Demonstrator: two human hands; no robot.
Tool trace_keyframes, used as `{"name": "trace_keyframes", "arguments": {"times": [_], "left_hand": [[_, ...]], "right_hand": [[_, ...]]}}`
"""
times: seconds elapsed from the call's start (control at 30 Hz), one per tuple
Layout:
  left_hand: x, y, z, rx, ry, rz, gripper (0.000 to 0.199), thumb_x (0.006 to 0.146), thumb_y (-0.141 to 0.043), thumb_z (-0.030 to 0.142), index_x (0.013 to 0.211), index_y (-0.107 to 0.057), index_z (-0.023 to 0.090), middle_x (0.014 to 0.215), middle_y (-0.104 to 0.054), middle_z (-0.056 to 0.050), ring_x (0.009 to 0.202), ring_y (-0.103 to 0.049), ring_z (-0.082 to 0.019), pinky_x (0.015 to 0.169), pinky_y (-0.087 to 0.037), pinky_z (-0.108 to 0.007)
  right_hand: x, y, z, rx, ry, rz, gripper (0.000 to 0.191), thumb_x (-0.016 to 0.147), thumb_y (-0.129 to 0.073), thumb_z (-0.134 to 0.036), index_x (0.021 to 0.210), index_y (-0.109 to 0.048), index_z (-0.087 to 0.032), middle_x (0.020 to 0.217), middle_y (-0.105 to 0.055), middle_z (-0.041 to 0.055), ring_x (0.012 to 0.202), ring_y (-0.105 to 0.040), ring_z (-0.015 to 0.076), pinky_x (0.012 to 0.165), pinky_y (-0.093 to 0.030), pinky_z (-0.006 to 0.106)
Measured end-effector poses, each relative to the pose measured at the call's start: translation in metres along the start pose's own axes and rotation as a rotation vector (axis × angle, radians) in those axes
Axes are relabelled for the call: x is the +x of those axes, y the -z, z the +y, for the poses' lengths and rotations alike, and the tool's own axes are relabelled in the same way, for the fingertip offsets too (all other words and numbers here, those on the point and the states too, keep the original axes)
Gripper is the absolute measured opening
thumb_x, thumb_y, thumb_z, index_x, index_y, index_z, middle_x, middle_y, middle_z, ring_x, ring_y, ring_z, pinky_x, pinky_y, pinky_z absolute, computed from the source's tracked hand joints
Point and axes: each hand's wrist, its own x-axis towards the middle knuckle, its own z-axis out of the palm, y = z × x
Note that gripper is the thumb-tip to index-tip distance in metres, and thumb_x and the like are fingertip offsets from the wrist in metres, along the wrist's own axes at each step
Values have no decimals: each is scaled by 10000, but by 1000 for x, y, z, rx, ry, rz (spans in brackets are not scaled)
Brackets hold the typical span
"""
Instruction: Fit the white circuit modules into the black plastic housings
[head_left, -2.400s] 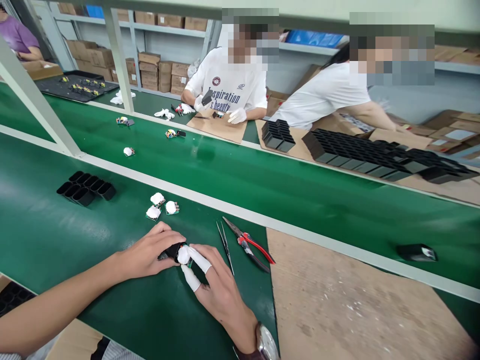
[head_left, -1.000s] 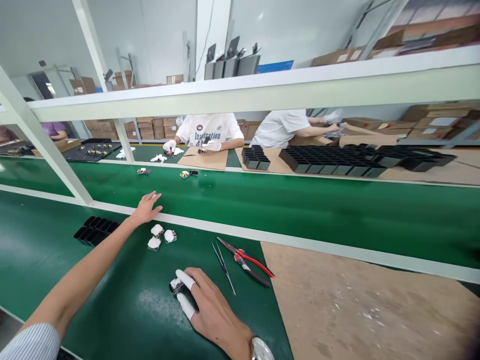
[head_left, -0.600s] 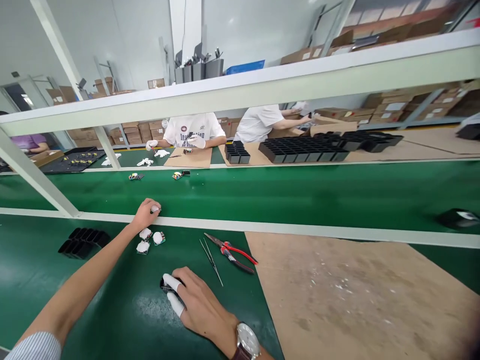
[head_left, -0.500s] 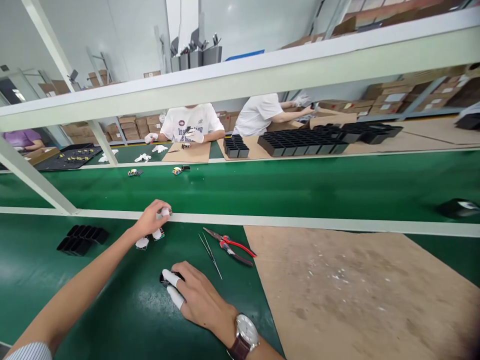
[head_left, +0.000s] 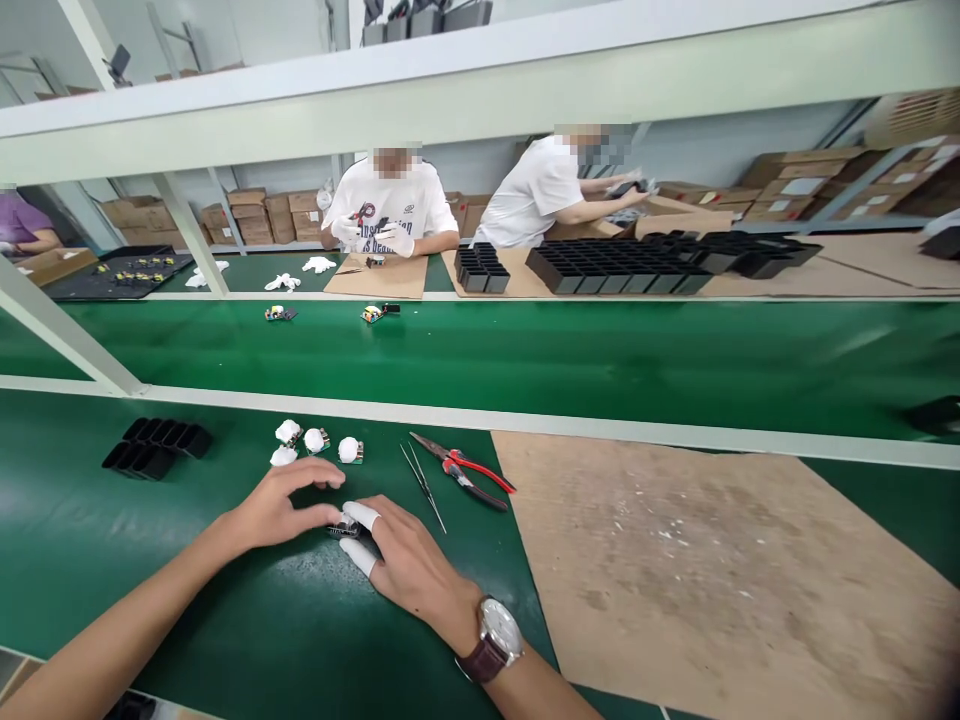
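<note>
My right hand [head_left: 420, 568], with white finger covers on two fingers and a watch at the wrist, grips a small black part [head_left: 344, 528] on the green bench. Its pins show along one edge; my fingers hide the rest. Holding nothing, my left hand [head_left: 279, 505] has thumb and fingers apart, the thumb tip close to or touching that part. Behind my left hand lie several small circuit boards [head_left: 350, 451] topped with white lumps. Metal tweezers [head_left: 423, 487] and red-handled pliers [head_left: 463, 472] lie beyond my right hand.
Black plastic cups [head_left: 154, 447] are grouped at the left. Brown cardboard [head_left: 697, 570] covers the right side. Beyond a white rail [head_left: 420, 415], a green belt [head_left: 525, 355] carries small boards. Two co-workers in white shirts sit opposite. A shelf beam [head_left: 480, 110] crosses overhead.
My left hand has let go of a white-topped board behind and come back beside my right hand. My right hand still holds the black part. The view has tilted down.
</note>
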Motion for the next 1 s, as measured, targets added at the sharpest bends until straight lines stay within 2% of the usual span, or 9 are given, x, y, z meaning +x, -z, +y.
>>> {"name": "trace_keyframes", "arguments": {"times": [0.07, 0.13, 0.3, 0.43, 0.53, 0.67, 0.8, 0.93, 1.0], "left_hand": [[-14, -9, 3, -35, 24, -47, 532, 884, -848, 415, 1341, -657, 223, 1171, -763, -91, 1015, -744, -228, 911, -633, -361], [-24, -18, 3, -13, 67, -69, 611, 880, -850, 419, 1411, -604, 244, 1215, -751, -90, 1063, -745, -238, 945, -626, -371], [-32, -25, -1, 0, 119, -99, 570, 952, -777, 377, 1465, -547, 282, 1248, -737, -79, 1101, -739, -238, 948, -620, -366], [-35, -27, -5, -21, 122, -94, 504, 995, -727, 373, 1458, -543, 293, 1207, -746, -65, 1056, -745, -223, 923, -623, -347], [-36, -29, -4, -1, 80, -70, 489, 1021, -692, 367, 1473, -520, 292, 1209, -736, -70, 1064, -732, -223, 922, -618, -345], [-35, -28, 0, 8, 21, -30, 593, 1009, -710, 390, 1534, -453, 291, 1246, -719, -90, 1120, -708, -243, 949, -613, -364], [-33, -27, 3, -5, -7, 16, 704, 949, -778, 438, 1547, -447, 273, 1323, -690, -122, 1230, -673, -284, 1040, -596, -423], [-31, -31, 2, -38, -82, 38, 541, 983, -748, 357, 1461, -519, 248, 1330, -691, -133, 1220, -688, -267, 1039, -604, -406], [-30, -34, 2, -41, -88, 43, 417, 1010, -712, 299, 1393, -561, 236, 1294, -704, -127, 1192, -704, -249, 1026, -611, -386]], "right_hand": [[-1, -1, 0, -11, 9, -15, 440, 1035, -549, -151, 1466, -471, -194, 1184, -686, 130, 1058, -682, 261, 876, -638, 426], [-2, -1, -1, -36, 22, -28, 446, 1039, -535, -146, 1477, -479, -212, 1202, -676, 130, 1060, -674, 262, 877, -639, 436], [0, 1, -5, -56, -12, -97, 412, 1028, -552, -140, 1423, -558, -256, 1222, -659, 114, 1082, -678, 264, 893, -648, 451], [-1, 5, -5, -47, -48, -91, 460, 1029, -532, -121, 1473, -502, -237, 1279, -663, 130, 1131, -679, 272, 917, -651, 457], [-7, 7, -1, -50, -13, -83, 468, 1009, -525, -83, 1454, -514, -229, 1346, -646, 147, 1179, -676, 281, 951, -645, 470], [-12, 9, 3, -27, 24, -61, 435, 972, -535, -50, 1354, -583, -252, 1334, -653, 145, 1167, -689, 280, 923, -651, 456], [-9, 13, 1, -21, 5, -30, 396, 963, -545, -49, 1305, -599, -242, 1314, -656, 153, 1135, -693, 282, 878, -654, 444], [-4, 15, -1, -36, -25, -103, 310, 961, -508, -32, 1182, -623, -215, 1293, -655, 152, 1082, -696, 268, 819, -657, 423], [-5, 14, -1, -48, -27, -106, 317, 967, -508, -32, 1212, -612, -206, 1309, -654, 158, 1107, -696, 273, 838, -661, 431]]}}
